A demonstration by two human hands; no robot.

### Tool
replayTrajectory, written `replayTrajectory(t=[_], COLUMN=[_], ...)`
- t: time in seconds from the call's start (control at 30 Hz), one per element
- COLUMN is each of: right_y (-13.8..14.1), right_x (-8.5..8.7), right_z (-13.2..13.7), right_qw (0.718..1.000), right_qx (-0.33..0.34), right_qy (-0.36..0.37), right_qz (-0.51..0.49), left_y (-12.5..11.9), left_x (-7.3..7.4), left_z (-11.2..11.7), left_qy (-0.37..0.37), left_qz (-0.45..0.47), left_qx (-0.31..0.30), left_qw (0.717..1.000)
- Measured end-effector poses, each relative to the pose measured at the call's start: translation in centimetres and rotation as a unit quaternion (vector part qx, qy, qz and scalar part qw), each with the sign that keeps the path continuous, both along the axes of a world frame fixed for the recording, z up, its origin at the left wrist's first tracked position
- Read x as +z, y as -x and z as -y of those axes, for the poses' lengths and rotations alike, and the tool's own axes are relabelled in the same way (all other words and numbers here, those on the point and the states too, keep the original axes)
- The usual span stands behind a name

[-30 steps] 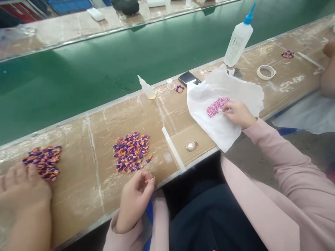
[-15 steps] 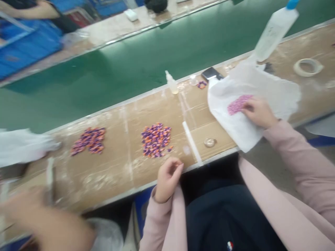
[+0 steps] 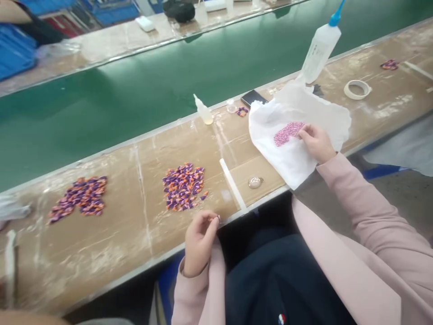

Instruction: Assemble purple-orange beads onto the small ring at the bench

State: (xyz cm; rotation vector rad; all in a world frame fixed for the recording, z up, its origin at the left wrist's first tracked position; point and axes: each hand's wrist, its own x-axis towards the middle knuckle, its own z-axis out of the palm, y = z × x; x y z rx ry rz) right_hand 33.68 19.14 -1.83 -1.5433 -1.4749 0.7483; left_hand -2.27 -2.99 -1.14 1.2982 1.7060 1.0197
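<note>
My left hand point(image 3: 199, 243) is closed in a pinch at the table's front edge, with a small purple-and-orange piece point(image 3: 216, 218) between thumb and finger. Just beyond it lies a pile of similar purple-and-orange pieces point(image 3: 183, 187), and a second such pile point(image 3: 81, 196) is farther left. My right hand point(image 3: 317, 142) reaches over a white cloth point(image 3: 287, 169). Its fingertips are pinched at the right edge of a patch of tiny pink beads point(image 3: 287, 133); whether they grip anything is hidden.
Along the far edge stand a small dropper bottle point(image 3: 204, 110), a phone point(image 3: 254, 97) and a large blue-capped bottle point(image 3: 320, 52). A small purple-orange ring point(image 3: 241, 112) lies near the phone. A tape roll point(image 3: 357, 90) is at right. A green belt point(image 3: 162, 85) runs behind.
The view has shifted, so the table items appear farther left. A neighbouring person's arm at the lower left has mostly gone out of view. My right hand stays at the pink beads.
</note>
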Motion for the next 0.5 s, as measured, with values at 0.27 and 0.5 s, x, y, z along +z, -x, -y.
replayTrajectory(t=[0.27, 0.5], right_y=[-0.96, -0.93], right_x=[-0.56, -0.69], right_z=[0.71, 1.00], right_qw=[0.974, 0.962], right_qx=[0.002, 0.024], right_qy=[0.068, 0.098], right_qz=[-0.216, -0.255], left_y=[-0.43, -0.58], left_x=[0.63, 0.72], left_z=[-0.02, 0.07], left_qy=[0.004, 0.001], left_qz=[0.001, 0.006], left_qx=[0.004, 0.008], left_qw=[1.000, 1.000])
